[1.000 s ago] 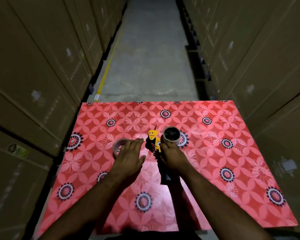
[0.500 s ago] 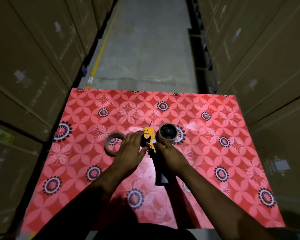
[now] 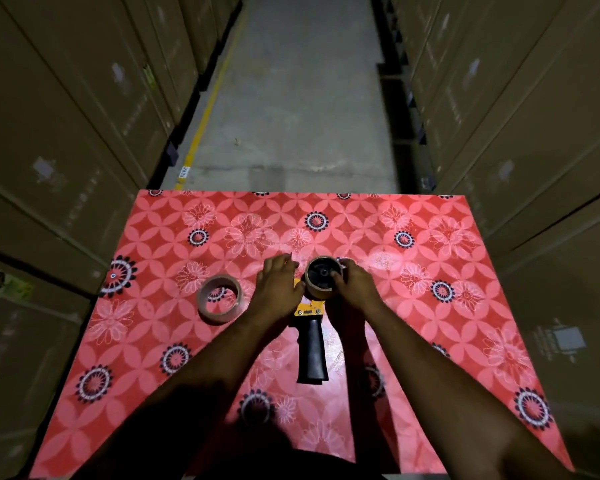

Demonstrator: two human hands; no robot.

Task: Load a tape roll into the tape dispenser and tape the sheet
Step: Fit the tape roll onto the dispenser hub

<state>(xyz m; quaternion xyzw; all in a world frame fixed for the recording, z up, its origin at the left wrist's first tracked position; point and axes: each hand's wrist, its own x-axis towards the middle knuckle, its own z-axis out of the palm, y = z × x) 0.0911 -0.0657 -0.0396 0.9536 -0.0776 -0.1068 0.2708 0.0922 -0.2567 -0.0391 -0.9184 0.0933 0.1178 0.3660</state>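
Observation:
A yellow tape dispenser with a black handle (image 3: 311, 355) lies on the red flowered sheet (image 3: 430, 306), handle pointing toward me. Its spool carries a brown cardboard core (image 3: 321, 277). My right hand (image 3: 355, 284) grips that core from the right side. My left hand (image 3: 278, 289) rests on the dispenser's yellow head, covering most of it. A brown tape roll (image 3: 219, 298) lies flat on the sheet just left of my left hand, untouched.
The sheet covers a table whose far edge (image 3: 291, 192) meets a concrete aisle floor (image 3: 291, 98). Tall stacks of cardboard boxes (image 3: 66, 133) wall in both sides. A yellow floor line (image 3: 205, 116) runs along the left.
My left hand moved right, off the loose tape roll and onto the dispenser head. My right hand slid from the handle up to the core on the spool. The camera view shifted forward.

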